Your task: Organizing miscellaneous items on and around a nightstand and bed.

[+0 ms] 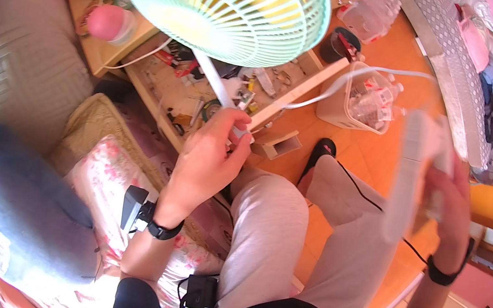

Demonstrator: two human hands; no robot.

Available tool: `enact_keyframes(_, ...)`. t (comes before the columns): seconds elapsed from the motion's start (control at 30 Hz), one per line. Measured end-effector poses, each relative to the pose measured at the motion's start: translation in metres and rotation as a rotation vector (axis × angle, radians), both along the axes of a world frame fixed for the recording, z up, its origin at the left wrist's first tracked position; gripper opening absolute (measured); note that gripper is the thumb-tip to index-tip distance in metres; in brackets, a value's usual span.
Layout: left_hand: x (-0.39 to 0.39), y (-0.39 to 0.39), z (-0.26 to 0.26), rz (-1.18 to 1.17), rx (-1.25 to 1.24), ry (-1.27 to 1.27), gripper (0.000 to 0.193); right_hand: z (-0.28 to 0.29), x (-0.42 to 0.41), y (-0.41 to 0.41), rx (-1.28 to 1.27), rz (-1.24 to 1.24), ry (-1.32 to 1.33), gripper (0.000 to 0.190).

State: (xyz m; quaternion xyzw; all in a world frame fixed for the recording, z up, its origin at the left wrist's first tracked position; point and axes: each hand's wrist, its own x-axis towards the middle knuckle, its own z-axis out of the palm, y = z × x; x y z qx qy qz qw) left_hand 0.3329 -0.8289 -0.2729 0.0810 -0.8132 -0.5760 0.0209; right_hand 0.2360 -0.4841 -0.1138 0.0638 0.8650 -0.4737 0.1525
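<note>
My left hand [214, 155] grips the lower end of a white pole [214, 80]. At the pole's far end is a fan head with a mint-green plastic cage [228, 7] and yellow blades, above an open wooden drawer [179, 87] full of small items. My right hand [451, 200], off to the right, is closed around a white plastic part [408, 177], blurred, perhaps a fan base. A white cable [332, 90] runs between the drawer's edge and the right side; its ends are hard to make out.
A bin [334, 105] of plastic bottles and a black bucket [337, 46] stand beyond the drawer. A small open cardboard box [278, 144] lies near my knee. At left are a floral pillow [100, 168] and a blue cushion [33, 210]; a black adapter [201, 293] rests beside my thigh.
</note>
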Motion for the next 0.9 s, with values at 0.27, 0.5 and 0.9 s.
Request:
enact_keyframes(0.27,0.007,0.01,0.02,-0.08,-0.212,0.012,0.019,0.08,0.053,0.145,-0.386,-0.205,0.31,0.049)
enact_keyframes(0.5,-0.023,0.063,0.024,-0.151,-0.212,0.225,0.055,0.111,0.071,0.174,-0.874,0.055,0.088,0.045)
enact_keyframes(0.9,-0.047,0.223,0.041,-0.606,0.101,0.454,0.079,0.161,0.109,0.081,-0.507,-0.01,0.229,0.052)
